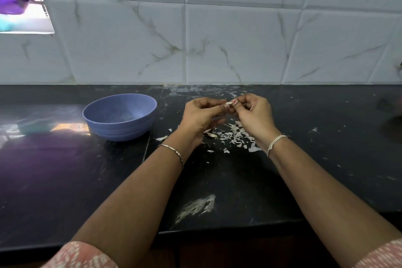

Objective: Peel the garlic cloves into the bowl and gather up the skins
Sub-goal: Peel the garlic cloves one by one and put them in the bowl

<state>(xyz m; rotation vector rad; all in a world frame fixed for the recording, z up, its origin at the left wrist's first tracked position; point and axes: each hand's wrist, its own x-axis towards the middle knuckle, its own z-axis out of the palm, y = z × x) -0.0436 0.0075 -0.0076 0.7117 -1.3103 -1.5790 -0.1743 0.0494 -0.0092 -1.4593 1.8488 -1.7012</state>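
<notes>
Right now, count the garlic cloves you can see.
1: the clove pinched between the left hand and right hand, above the skins. More may lie hidden in the bowl or among the skins.

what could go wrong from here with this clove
The clove, pinched between the left hand and right hand, is over the counter, apart from the bowl; a slip would likely drop it among the skins. Those skins lie loose and scattered, so the right forearm could brush them further.

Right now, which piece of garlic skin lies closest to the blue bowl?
The lone curved skin beside the bowl base; the others lie farther right, in the pile.
</notes>
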